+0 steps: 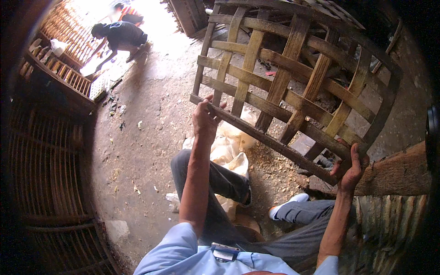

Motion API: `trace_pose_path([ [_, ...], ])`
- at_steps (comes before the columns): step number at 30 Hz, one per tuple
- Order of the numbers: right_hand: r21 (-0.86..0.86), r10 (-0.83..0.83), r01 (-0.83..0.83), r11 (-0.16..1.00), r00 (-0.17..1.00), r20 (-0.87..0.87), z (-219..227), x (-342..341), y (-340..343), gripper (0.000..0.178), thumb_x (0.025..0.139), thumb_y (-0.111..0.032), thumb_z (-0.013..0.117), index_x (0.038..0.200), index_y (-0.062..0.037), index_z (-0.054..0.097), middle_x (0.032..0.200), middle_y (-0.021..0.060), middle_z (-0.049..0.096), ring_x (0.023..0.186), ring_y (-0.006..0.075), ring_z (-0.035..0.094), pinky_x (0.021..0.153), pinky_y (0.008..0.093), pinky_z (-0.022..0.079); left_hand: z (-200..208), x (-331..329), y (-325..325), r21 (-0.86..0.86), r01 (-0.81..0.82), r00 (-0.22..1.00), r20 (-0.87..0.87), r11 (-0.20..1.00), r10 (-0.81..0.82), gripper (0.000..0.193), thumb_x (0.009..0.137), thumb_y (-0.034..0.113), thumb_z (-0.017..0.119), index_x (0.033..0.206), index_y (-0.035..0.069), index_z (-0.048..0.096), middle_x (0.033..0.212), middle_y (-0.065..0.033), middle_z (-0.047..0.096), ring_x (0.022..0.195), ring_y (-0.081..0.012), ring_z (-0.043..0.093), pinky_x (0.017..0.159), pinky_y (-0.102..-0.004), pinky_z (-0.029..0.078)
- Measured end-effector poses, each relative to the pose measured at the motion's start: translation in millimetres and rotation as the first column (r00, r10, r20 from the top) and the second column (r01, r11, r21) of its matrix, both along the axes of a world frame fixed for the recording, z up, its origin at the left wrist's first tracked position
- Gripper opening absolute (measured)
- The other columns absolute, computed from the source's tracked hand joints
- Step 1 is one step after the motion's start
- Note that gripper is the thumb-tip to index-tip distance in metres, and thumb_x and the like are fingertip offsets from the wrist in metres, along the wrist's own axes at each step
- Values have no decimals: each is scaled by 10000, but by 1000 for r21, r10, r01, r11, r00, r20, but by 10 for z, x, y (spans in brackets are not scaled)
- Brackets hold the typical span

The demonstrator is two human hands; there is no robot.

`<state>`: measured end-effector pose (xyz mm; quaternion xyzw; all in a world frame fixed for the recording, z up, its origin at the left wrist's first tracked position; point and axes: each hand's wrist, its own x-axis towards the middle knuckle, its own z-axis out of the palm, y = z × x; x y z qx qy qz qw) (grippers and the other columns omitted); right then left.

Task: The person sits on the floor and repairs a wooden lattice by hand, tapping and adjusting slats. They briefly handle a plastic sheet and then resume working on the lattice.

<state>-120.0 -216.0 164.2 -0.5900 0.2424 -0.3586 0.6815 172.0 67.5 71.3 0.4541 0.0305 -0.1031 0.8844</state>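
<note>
A large lattice panel of woven bamboo strips (276, 96) is held up in front of me, tilted, with wide square gaps between its strips. My left hand (206, 118) is closed round its near left corner, on the thick edge bar. At the near right corner my right hand (352, 168) grips the frame, its thumb raised along the outer side. Below the panel, by my knee, lies a crumpled translucent plastic sack (227, 150) on the ground.
Slatted bamboo racks (46, 160) line the left side. A person in dark clothes (120, 39) bends over at the far left, with another person (130, 14) behind. Wood chips (270, 167) litter the floor. A rough log (394, 172) and corrugated sheet (389, 224) stand at my right.
</note>
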Motion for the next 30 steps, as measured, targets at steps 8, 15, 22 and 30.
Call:
trace_pose_path([
  [8, -112, 19, -21, 993, 1000, -20, -19, -38, 2, 360, 1023, -323, 569, 1015, 22, 670, 961, 189, 737, 382, 169, 532, 356, 309, 468, 31, 12, -21, -40, -26, 989, -144, 999, 20, 231, 933, 156, 620, 1035, -40, 551, 922, -145, 589, 847, -295, 696, 742, -440, 634],
  [15, -46, 31, -33, 998, 998, -52, -226, -139, -135, 451, 1052, -391, 488, 1145, 20, 648, 1053, 185, 725, 385, 164, 520, 389, 290, 481, 76, -76, 27, 338, -3, 993, -109, 941, 42, 325, 949, 369, 622, 1019, 52, 632, 924, -92, 637, 888, -190, 661, 688, -345, 593],
  [22, -65, -27, 28, 998, 1000, 4, -102, -53, -109, 426, 1047, -374, 507, 1123, 20, 649, 1010, 179, 735, 384, 151, 525, 360, 282, 461, 25, -11, 43, -142, 34, 999, -35, 989, -39, 218, 992, 302, 628, 984, 84, 612, 925, -65, 639, 869, -194, 664, 769, -364, 584],
  [30, -13, -41, 41, 999, 999, 18, 14, -19, -41, 353, 1025, -331, 562, 1031, 9, 659, 1001, 189, 741, 374, 146, 526, 330, 281, 440, -29, -78, -39, 47, 297, 938, 171, 954, -300, 336, 948, 183, 680, 1193, -19, 570, 1325, -197, 576, 1172, -241, 591, 1000, -378, 519],
])
